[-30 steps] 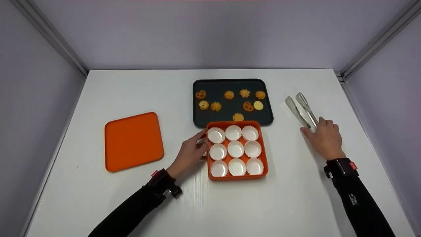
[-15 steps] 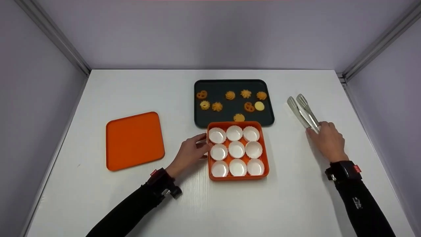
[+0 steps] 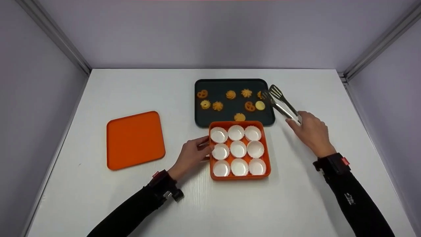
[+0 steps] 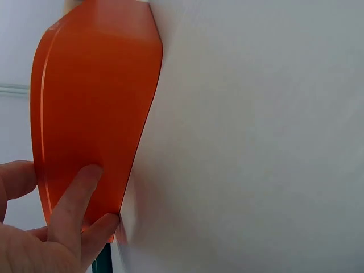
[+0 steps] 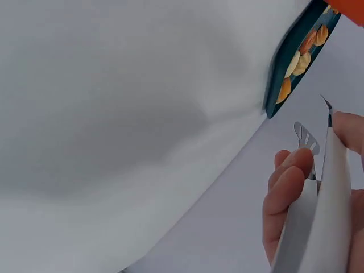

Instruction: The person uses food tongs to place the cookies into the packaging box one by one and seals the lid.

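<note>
My left hand holds the left wall of an orange square box. In the left wrist view its fingers lie on the outer wall, with the thumb at the rim. Several white paper cups stand in rows inside. My right hand grips metal tongs by their white handles, raised above the table. The slotted tips are spread apart, one of them over the right edge of a dark baking tray. Several cookies lie on that tray, among them a pretzel and a pale round cookie.
An orange square tray or lid lies to the left on the white table. The box's back edge meets or overlaps the front of the dark tray. Grey walls stand behind and at both sides.
My right hand has lifted the tongs off the table and carried them left to the dark tray's right edge. The left hand and the box have stayed in place.
</note>
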Tool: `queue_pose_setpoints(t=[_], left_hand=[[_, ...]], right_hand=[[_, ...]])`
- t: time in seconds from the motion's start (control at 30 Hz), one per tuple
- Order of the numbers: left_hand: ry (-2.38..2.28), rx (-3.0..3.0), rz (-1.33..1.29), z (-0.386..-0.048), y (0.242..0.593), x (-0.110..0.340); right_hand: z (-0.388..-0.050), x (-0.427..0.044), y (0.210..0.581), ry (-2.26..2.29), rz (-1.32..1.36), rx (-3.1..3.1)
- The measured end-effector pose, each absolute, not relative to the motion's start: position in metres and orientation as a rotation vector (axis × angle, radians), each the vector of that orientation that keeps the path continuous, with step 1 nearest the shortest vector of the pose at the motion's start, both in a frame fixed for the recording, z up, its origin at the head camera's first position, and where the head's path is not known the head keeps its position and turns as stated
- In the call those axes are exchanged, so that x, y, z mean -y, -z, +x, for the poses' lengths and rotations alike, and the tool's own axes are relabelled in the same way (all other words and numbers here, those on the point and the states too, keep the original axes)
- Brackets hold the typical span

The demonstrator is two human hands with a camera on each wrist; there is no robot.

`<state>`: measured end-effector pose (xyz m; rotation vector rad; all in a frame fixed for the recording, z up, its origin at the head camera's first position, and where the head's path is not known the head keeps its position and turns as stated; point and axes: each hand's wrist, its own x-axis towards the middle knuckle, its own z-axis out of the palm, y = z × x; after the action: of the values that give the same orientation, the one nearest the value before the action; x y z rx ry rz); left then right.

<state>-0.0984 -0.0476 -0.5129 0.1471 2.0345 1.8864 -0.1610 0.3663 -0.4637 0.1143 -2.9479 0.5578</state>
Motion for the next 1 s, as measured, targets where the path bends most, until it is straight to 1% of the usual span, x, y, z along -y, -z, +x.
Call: queue_pose_setpoints(t=[0.2,0.4,0.7,1.0], left_hand=[[-1.887,-2.014,0.107,-0.097,0.515,0.045],[-1.895,-2.007,0.111,-0.097,0.517,0.043],[-1.933,-1.987,0.090,-0.095,0.516,0.043],[-1.970,-1.947,0.098,-0.097,0.517,0.040]], right_hand=[[-0.183,-0.341,0.463,-0.464,0.201,2.971],[-0.198,-0.324,0.463,-0.457,0.207,3.006],[-0.210,-0.309,0.471,-0.430,0.208,3.004],[-0.214,-0.304,0.474,-0.382,0.250,3.001]])
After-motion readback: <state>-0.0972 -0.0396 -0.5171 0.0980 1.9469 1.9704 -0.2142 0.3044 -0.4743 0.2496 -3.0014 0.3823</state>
